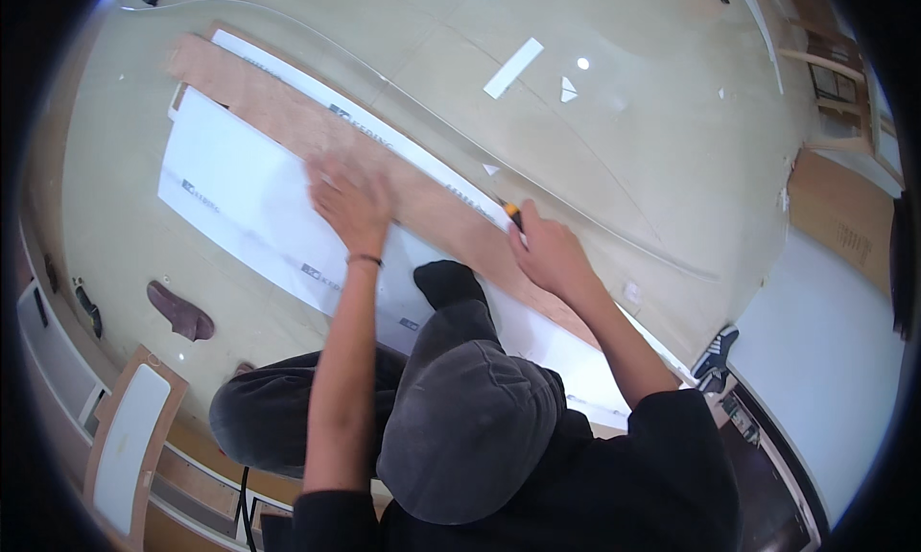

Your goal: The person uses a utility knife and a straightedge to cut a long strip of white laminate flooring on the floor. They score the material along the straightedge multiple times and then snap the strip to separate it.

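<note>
My right hand (554, 253) is closed around an orange and black utility knife (513, 213). Its tip is at the far edge of a long brown wooden board (432, 202), over a printed white strip (369, 135) that shows along that edge. Fingers spread and slightly blurred, my left hand (350, 202) is over the near edge of the board; firm contact cannot be made out. Beneath the board lies a large white printed sheet (249, 183), and my black-socked foot (449, 281) rests on it beside the board.
A thin pale strip (384, 77) curves across the floor beyond the board. White offcuts (513, 68) lie farther out. A brown shoe (180, 310) is at the left, and a wood-framed panel (131, 446) at the lower left. Cardboard (844, 211) and a white panel (815, 351) stand at the right.
</note>
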The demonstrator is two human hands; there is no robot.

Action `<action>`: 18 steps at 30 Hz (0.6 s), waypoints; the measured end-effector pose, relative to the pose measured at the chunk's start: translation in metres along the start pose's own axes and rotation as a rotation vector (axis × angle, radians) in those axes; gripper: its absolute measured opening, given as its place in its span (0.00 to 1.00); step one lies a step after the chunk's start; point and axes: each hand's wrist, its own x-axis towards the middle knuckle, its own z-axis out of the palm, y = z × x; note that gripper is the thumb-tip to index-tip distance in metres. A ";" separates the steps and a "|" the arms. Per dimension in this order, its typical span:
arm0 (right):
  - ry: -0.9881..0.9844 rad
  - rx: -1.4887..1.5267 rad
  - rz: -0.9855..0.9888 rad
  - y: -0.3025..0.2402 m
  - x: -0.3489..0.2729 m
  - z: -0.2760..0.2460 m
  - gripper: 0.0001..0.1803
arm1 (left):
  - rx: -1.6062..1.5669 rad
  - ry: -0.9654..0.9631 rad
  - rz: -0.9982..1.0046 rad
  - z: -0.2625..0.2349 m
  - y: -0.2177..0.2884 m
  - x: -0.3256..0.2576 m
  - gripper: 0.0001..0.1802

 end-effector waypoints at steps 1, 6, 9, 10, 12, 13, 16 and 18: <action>0.020 0.043 -0.033 -0.014 0.020 0.004 0.16 | -0.015 -0.070 0.069 -0.010 0.006 -0.017 0.48; 0.135 0.182 -0.308 -0.092 0.137 0.038 0.17 | -0.087 -0.460 0.106 -0.043 0.040 -0.050 0.62; 0.189 0.177 -0.369 -0.129 0.184 0.039 0.17 | -0.041 -0.581 0.025 -0.047 0.060 -0.042 0.69; 0.194 0.162 -0.367 -0.138 0.196 0.036 0.16 | -0.020 -0.611 -0.010 -0.047 0.065 -0.039 0.72; 0.165 0.121 -0.360 -0.150 0.210 0.032 0.16 | 0.019 -0.636 -0.047 -0.047 0.071 -0.035 0.75; 0.133 0.095 -0.357 -0.154 0.215 0.030 0.16 | 0.019 -0.642 -0.071 -0.046 0.073 -0.034 0.76; 0.121 0.095 -0.375 -0.160 0.224 0.028 0.16 | 0.003 -0.669 -0.098 -0.045 0.073 -0.032 0.78; 0.125 0.087 -0.398 -0.161 0.226 0.028 0.16 | -0.055 -0.633 -0.108 -0.043 0.072 -0.033 0.78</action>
